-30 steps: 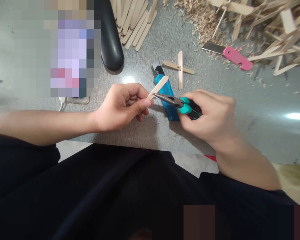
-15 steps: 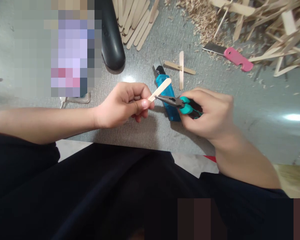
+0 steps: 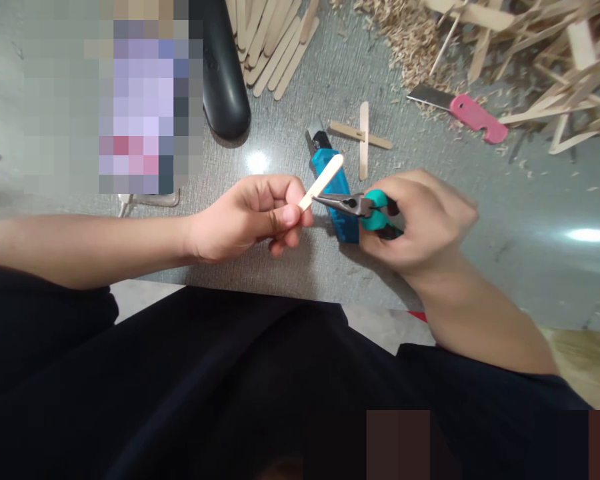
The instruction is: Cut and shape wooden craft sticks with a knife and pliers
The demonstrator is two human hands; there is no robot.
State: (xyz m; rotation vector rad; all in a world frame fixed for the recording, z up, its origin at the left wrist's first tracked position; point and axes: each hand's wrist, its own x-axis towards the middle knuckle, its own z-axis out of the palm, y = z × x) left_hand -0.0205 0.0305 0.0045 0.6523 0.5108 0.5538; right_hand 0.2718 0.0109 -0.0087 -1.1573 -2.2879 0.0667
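Between the thumb and fingers of my left hand [image 3: 260,217] is a wooden craft stick [image 3: 324,181], its rounded end pointing up and right. My right hand [image 3: 420,217] is closed around the teal-and-black handles of needle-nose pliers [image 3: 347,203]. The tips of the pliers meet the stick's edge just beyond my left fingertips; whether they pinch the wood I cannot tell. Beneath the stick and pliers, a blue utility knife [image 3: 336,183] lies on the table with its blade pointing away. Two craft sticks joined as a cross [image 3: 363,135] lie just behind the pliers.
Craft sticks [image 3: 275,50] lie fanned at the back beside a black elongated case [image 3: 226,80]. A pink-handled knife [image 3: 477,119] has its blade exposed at right, near wood shavings [image 3: 405,37] and a heap of cut sticks [image 3: 570,73]. The upper left is pixelated.
My right hand has turned slightly, and the pliers' jaws and handles have shifted angle. My left hand has dipped a little toward me, the stick still in its pinch.
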